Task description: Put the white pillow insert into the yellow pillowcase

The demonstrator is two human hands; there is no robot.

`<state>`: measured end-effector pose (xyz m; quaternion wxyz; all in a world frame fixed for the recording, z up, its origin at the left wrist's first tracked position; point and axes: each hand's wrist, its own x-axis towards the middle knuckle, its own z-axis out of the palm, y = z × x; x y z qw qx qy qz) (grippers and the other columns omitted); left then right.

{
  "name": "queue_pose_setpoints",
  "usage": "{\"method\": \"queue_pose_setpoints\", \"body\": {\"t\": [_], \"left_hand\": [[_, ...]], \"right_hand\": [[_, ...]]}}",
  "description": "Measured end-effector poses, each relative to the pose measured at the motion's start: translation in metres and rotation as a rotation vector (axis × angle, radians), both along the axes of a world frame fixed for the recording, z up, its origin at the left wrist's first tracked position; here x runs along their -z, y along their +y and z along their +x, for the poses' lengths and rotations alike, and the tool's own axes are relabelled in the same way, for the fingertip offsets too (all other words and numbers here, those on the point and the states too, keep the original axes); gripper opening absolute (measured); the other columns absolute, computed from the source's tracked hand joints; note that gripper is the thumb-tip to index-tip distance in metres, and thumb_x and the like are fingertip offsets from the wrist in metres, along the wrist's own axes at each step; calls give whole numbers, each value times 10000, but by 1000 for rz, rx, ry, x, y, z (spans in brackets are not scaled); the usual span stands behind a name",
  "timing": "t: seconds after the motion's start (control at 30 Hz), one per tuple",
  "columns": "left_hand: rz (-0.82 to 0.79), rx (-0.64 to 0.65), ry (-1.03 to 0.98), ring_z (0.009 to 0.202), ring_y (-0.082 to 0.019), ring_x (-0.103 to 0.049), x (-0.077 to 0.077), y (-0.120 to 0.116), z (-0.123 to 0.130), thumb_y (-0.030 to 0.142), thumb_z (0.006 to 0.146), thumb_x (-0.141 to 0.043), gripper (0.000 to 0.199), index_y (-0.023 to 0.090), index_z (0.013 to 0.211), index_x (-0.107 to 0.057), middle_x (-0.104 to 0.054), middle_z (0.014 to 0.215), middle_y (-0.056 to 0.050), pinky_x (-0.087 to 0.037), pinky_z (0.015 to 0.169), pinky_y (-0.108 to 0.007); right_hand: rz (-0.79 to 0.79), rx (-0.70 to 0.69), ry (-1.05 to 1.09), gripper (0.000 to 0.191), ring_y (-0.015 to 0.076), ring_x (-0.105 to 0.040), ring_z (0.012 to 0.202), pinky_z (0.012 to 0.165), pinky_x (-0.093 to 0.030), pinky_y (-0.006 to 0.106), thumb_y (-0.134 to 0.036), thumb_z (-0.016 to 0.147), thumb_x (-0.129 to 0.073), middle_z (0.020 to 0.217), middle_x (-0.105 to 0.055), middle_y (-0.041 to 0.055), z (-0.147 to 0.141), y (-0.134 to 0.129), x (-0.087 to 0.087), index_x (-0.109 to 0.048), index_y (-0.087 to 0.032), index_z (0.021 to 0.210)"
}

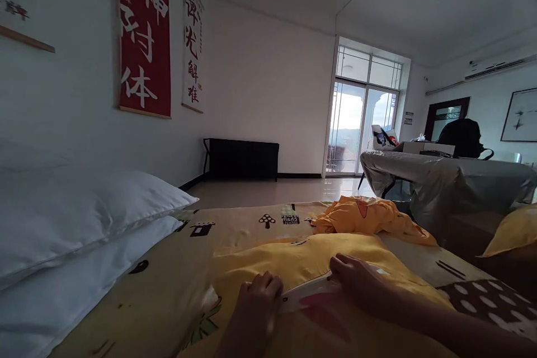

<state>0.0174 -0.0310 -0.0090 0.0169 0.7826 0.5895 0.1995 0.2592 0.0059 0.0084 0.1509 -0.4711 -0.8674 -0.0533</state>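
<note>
A yellow pillowcase (310, 254) lies in front of me on the patterned bed sheet (239, 221), plump as if stuffed. Along its near side runs an opening edge that looks like a zipper (308, 284), with a pale strip and a pink printed shape below. My left hand (260, 299) is closed at the left end of this edge, fingers curled over the cloth. At the right end my right hand (351, 277) is closed too, pinching the edge. Whether a zipper pull sits in its fingers is hidden.
Two white pillows, the upper pillow (96, 212) on the lower pillow (104, 274), lie at left. Crumpled orange cloth (369, 215) lies at the bed's far side. Beyond stands a plastic-covered table (444, 173) with a black backpack (460, 139). Another yellow pillow (512, 232) is far right.
</note>
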Motion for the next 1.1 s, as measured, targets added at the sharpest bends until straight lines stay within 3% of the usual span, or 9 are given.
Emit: {"method": "queue_pose_setpoints", "body": {"t": [0.13,0.3,0.57,0.9,1.1], "left_hand": [[7,-3,-8,946,-219,-529,-2,-3,0,108,909,-292,301,156,883,-588,-598,972,-72,-281,765,-356],[7,-11,-17,935,-196,-520,-4,-6,0,98,905,-297,293,173,872,-578,-593,962,-55,-285,774,-341],[-4,-15,35,950,-207,-523,-4,-4,-1,110,911,-274,316,174,898,-583,-597,972,-59,-291,788,-357],[-15,-31,37,963,-221,-542,-11,-9,-1,116,908,-259,341,164,875,-594,-611,980,-70,-316,799,-361],[-19,-78,198,1024,-255,-566,-6,-2,-5,76,871,-227,442,168,971,-647,-638,1076,-110,-362,825,-403]], "right_hand": [[-77,62,1,168,108,-367,549,512,-197,292,-96,803,-422,682,-596,24,3,-1,-1,-567,-169,845],[-128,103,16,90,91,-291,520,501,-155,287,-135,804,-462,650,-573,0,13,2,-10,-536,-180,828],[-156,153,-45,123,109,-375,577,532,-186,273,-90,801,-423,708,-580,17,39,-1,-22,-508,-177,815],[-22,157,-32,193,123,-464,625,569,-236,263,-167,882,-353,752,-620,23,83,17,0,-525,-176,795],[98,-5,-11,205,146,-546,806,747,-333,271,-125,892,-387,862,-644,40,92,25,12,-578,-168,830]]}}
